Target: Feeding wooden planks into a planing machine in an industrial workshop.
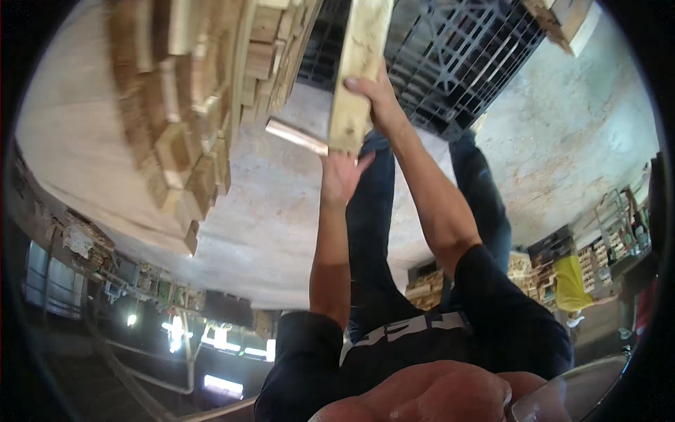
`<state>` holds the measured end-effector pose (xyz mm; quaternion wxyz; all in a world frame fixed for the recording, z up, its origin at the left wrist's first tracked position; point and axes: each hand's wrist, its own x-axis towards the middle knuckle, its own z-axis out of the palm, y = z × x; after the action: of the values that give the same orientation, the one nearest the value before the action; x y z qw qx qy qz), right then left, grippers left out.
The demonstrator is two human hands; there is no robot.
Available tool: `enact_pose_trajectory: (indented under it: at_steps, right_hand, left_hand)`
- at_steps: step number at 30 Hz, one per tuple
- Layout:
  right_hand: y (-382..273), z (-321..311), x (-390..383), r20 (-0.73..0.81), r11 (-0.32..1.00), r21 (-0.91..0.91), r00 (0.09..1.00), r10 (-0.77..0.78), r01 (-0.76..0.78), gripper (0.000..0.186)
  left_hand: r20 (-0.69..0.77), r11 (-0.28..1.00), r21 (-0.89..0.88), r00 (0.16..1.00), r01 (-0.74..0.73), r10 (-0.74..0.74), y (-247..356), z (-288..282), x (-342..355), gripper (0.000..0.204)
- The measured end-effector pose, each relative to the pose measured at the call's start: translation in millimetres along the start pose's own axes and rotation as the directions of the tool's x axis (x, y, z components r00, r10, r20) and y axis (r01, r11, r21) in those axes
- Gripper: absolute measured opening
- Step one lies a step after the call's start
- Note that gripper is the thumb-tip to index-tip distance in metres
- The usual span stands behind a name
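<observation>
A long pale wooden board (356, 49) runs down from the top middle. My right hand (380, 98) is closed on its side, thumb across the upper face. My left hand (341, 176) is at the board's lower end, fingers touching it and thumb spread out to the right; its fingertips are partly hidden. A thin light slat (292, 136) sticks out leftward from beside that end. Beyond the board is a dark plastic grid pallet (457, 70) on the concrete floor (548, 141).
Stacked timber pieces (176, 148) stand along the left, close to the board. Another wooden piece (562, 21) is at the top right. A person in a yellow top (571, 281) is in the right background, among more wood stacks (520, 271). My legs are just below the pallet.
</observation>
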<state>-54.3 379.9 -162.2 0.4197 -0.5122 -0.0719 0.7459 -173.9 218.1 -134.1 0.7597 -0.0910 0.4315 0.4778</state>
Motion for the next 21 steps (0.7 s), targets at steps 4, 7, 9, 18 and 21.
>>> enact_pose_trajectory:
  at_steps: [4, 7, 9, 18, 21]
  right_hand:
    - [-77, -27, -60, 0.007, 0.997, -0.022, 0.997, 0.073, -0.072, 0.088]
    - [-126, -44, -111, 0.043, 0.945, 0.121, 0.953, 0.300, -0.303, 0.065]
    - [-150, -42, -147, 0.019, 0.921, 0.197, 0.941, 0.338, -0.335, 0.060]
    - [-168, -78, -208, 0.050, 0.838, 0.331, 0.895, 0.443, -0.434, 0.056]
    - [-197, -82, -241, 0.035, 0.864, 0.352, 0.928, 0.371, -0.359, 0.062]
  left_hand:
    - [-0.113, 0.978, 0.066, 0.975, 0.197, -0.189, -9, 43, -83, 0.095]
    - [-0.196, 0.969, 0.092, 0.959, 0.228, -0.206, -11, 66, -137, 0.085]
    - [-0.210, 0.969, 0.103, 0.957, 0.226, -0.201, -10, 79, -160, 0.083]
    - [-0.275, 0.931, 0.246, 0.941, 0.269, -0.199, -13, 144, -224, 0.074]
    - [-0.290, 0.890, 0.349, 0.937, 0.294, -0.195, -5, 176, -222, 0.076]
